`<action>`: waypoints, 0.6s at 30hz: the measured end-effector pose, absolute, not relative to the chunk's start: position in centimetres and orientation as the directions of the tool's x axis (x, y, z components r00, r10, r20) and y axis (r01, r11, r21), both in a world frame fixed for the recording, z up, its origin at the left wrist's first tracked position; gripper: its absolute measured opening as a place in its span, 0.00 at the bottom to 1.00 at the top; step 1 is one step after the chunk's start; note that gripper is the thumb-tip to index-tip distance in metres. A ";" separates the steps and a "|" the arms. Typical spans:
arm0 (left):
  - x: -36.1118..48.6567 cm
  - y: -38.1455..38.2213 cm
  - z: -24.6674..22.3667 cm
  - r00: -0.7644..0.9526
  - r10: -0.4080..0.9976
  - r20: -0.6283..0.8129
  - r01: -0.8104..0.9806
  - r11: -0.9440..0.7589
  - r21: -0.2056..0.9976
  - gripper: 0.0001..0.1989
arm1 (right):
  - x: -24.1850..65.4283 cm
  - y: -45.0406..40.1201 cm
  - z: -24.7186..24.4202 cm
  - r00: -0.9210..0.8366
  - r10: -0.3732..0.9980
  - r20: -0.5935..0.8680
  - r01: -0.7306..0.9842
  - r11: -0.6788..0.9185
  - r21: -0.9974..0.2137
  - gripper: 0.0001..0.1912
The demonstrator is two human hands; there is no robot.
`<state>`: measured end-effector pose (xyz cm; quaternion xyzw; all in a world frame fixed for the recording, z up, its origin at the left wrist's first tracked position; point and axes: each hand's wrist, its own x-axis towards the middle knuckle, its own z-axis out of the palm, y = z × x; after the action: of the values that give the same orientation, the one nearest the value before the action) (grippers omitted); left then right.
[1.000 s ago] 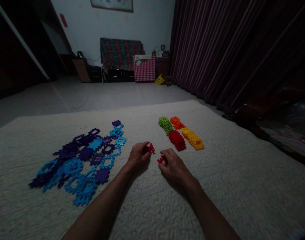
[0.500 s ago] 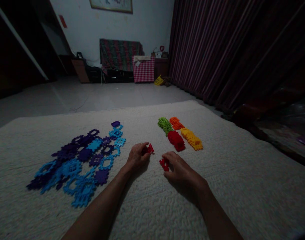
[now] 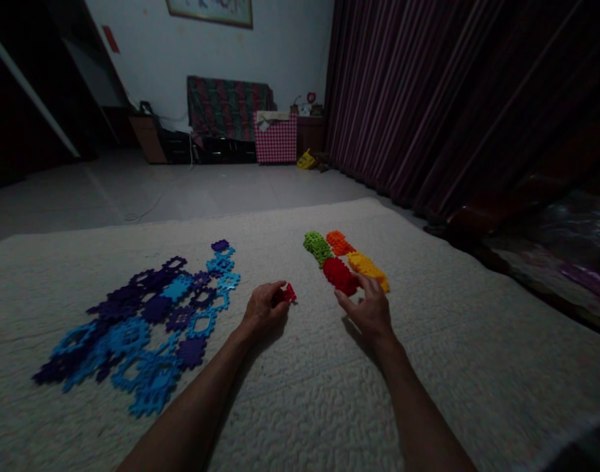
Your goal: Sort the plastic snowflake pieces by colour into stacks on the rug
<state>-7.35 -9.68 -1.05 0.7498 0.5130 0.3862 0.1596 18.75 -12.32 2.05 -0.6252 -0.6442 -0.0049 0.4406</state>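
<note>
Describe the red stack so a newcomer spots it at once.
On the cream quilt, look right of the blue and purple pieces. The red stack sits by the right hand. Its neighbours are a green stack, an orange stack and a yellow stack; of the four, it alone is red.

The left hand (image 3: 269, 308) is holding a red piece (image 3: 288, 294) above the quilted mat (image 3: 300, 393), while the right hand (image 3: 369, 307) is reaching to the red stack (image 3: 339, 274).
</note>
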 end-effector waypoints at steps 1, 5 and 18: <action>-7.4 -9.7 -1.1 0.172 0.893 0.415 0.647 -0.420 0.636 0.24 | 18.8 -12.2 1.7 0.203 0.795 0.571 0.816 0.185 -0.547 0.28; -7.4 -9.6 -1.0 0.168 0.894 0.415 0.652 -0.416 0.634 0.23 | 18.5 -11.8 0.5 0.252 0.792 0.556 0.833 0.115 -0.541 0.30; -7.4 -9.7 -1.1 0.173 0.898 0.405 0.631 -0.416 0.655 0.23 | 18.3 -11.8 0.0 0.282 0.794 0.539 0.856 0.045 -0.515 0.31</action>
<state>-7.39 -9.66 -1.05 0.7462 0.5122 0.3891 0.1717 18.32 -11.79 0.00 -0.6900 -0.5979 -0.0384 0.4062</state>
